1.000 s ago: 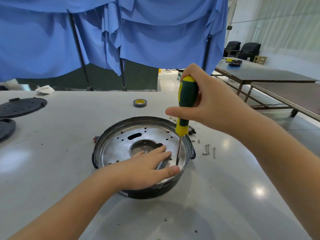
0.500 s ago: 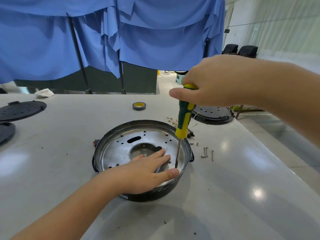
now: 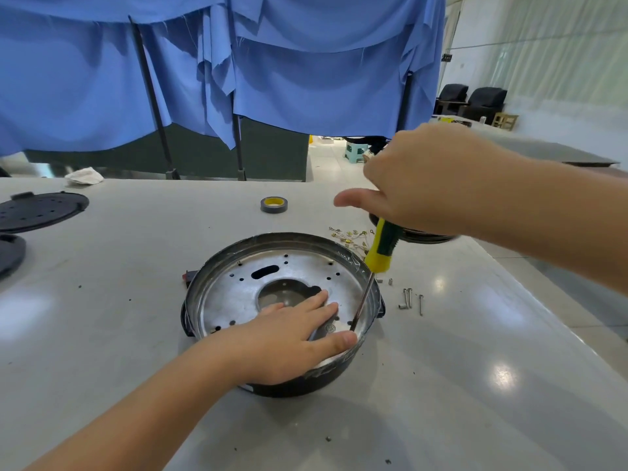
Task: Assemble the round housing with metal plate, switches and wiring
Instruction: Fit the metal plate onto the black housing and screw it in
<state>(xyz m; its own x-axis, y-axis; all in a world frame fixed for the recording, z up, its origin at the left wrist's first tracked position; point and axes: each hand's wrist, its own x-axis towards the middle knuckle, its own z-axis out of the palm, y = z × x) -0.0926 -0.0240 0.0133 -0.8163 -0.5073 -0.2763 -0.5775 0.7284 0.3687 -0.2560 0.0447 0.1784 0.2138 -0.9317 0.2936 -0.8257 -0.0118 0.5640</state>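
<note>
Screw-fastening step, I judge: my right hand (image 3: 421,185) grips the screwdriver (image 3: 380,248), tip on the metal plate (image 3: 238,294) inside the round housing (image 3: 289,385), mid-tabletop (image 3: 136,232). My left hand (image 3: 289,338) presses flat. Next: steady turning.

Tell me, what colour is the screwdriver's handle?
The screwdriver handle is dark green with yellow, seen in the head view.

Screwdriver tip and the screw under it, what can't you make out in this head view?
- Screwdriver tip and any screw: hidden behind the left hand thumb.
- Handle top: covered by the right hand.
- Switches, wiring: not visible under the metal plate.
- Black lid: cut by left edge.
</note>
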